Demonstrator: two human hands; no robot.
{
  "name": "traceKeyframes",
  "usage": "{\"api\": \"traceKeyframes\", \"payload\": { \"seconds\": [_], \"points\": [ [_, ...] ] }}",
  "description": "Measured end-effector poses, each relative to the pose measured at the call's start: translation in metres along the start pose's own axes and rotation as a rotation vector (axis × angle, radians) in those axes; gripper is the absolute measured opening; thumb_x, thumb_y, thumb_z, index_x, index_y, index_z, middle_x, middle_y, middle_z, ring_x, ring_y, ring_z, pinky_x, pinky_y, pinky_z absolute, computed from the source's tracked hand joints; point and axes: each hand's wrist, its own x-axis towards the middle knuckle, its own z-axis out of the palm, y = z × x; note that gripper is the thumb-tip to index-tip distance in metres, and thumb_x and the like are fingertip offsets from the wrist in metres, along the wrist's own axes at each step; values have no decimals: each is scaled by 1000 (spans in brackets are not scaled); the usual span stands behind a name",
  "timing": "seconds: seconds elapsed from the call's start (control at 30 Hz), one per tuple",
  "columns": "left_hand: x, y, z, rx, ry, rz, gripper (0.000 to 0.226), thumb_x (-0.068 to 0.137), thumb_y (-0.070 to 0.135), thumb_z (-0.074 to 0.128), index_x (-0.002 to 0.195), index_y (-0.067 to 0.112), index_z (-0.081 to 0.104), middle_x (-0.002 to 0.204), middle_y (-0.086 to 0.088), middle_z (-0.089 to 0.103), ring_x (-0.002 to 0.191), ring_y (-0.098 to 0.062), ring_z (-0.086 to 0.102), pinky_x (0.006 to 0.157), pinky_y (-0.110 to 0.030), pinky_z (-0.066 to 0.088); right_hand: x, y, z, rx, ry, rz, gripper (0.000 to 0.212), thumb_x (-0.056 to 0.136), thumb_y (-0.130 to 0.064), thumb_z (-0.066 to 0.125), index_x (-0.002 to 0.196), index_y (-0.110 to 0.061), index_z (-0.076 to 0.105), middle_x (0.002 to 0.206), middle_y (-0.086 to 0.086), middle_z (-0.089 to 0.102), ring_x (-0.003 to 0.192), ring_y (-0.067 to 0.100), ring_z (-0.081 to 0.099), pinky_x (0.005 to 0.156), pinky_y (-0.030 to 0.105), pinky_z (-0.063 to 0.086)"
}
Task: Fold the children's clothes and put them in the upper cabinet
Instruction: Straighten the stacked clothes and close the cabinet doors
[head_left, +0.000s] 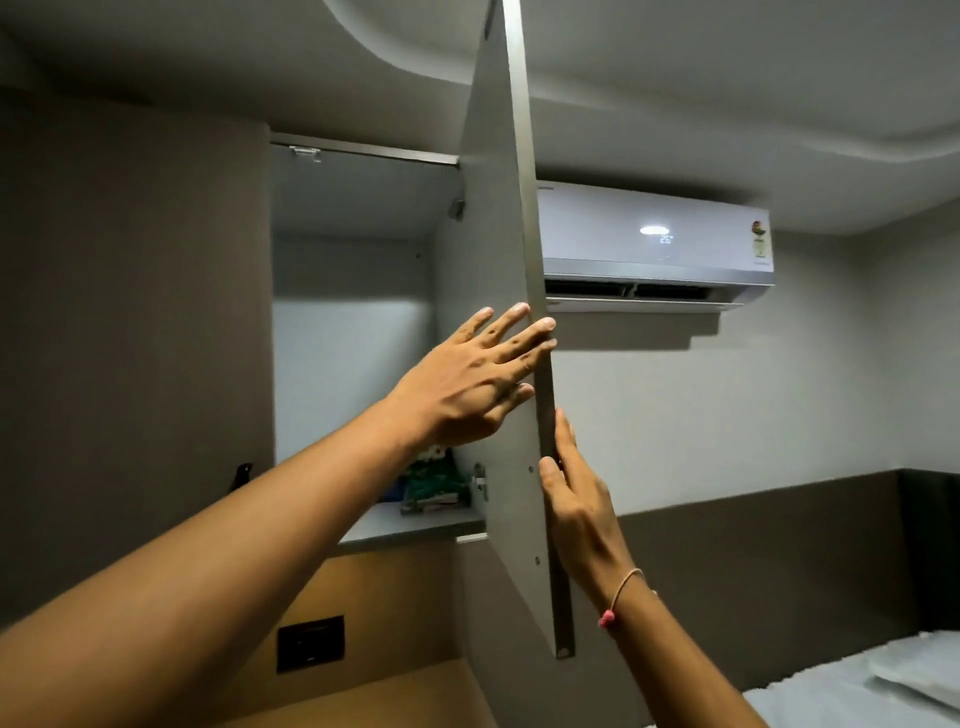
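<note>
Both hands are on the cabinet door (498, 291): left hand (467, 384) spread flat on its inner face, right hand (576, 493) pinching the front edge just below. Past the left wrist, green patterned clothes (434, 488) sit on the cabinet shelf (410, 525). The air conditioner (654, 244) hangs right behind the door, above the grip.

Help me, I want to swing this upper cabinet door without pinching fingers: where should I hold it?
Grip the cabinet door by its free vertical edge, low down, coming from the open room side as the right hand does. Hinges sit on the far edge; the left hand lies flat on the inner face.
</note>
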Motion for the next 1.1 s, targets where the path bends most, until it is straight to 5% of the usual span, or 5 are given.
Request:
{"api": "traceKeyframes", "payload": {
  "seconds": [0.13, 0.3, 0.57, 0.7, 1.1],
  "points": [
    [-72, -43, 1, 54, 31, -77, 59, 100, 47, 15, 153, 20, 11, 161, 0, 6, 149, -24, -4, 121, -43, 1, 5, -4, 60, 10, -103, -169, 53, 95, -36, 30, 147, -38, 19, 155, -22, 19, 144, -4, 12, 118, 22, 13],
    [-157, -92, 38, -4, -6, -319, 61, 99, 48, 16, 152, 21, 5, 161, 1, 0, 148, -19, -9, 121, -43, 2, 56, 11, 145, -289, -262, -330, 51, 97, -45, 19, 147, -41, 7, 157, -19, 6, 146, 0, -2, 120, 27, 2],
    [-266, -178, 155, -135, -242, -789, 61, 101, 43, 22, 153, 15, 7, 162, -1, -2, 148, -19, -10, 119, -43, -3, 127, 91, 255, -774, -449, -287, 63, 101, -37, 24, 145, -35, -22, 154, -9, -28, 145, 21, -21, 120, 47, -3],
    [-296, -209, 204, -65, -352, -821, 63, 101, 45, 18, 152, 14, 2, 162, -2, -7, 148, -22, -11, 119, -45, -2, 138, 109, 288, -831, -383, -269, 67, 100, -38, 25, 145, -34, -25, 154, -7, -31, 143, 22, -26, 119, 51, -5],
    [-322, -220, 253, 7, -185, -764, 67, 95, 51, 11, 151, 18, -4, 160, -1, -10, 147, -18, -12, 119, -42, -3, 150, 141, 325, -888, -243, -280, 68, 99, -42, 24, 147, -30, -23, 155, -5, -30, 143, 24, -29, 119, 50, -9]
  ]
}}
